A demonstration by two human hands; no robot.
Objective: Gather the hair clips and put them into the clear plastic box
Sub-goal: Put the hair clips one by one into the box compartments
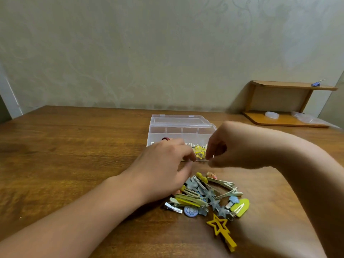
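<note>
Task partly done: the clear plastic box (181, 132) stands open on the table (74, 146), with a few clips, one of them a yellow star clip (199, 151), in its near compartment, while the main pile of hair clips (208, 196) lies loose just in front. Left hand (163, 168) and right hand (240, 146) hover at the box's near edge, fingertips pinched narrow. Whether either grip holds a clip cannot be told.

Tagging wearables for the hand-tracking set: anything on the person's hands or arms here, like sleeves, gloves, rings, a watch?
Both are bare. The left hand and right hand wear no gloves, and no rings show on the visible fingers. Both forearms are uncovered to the frame edge: no sleeves, watch or bracelet in view. Motion blur softens the right hand's fingertips.
</note>
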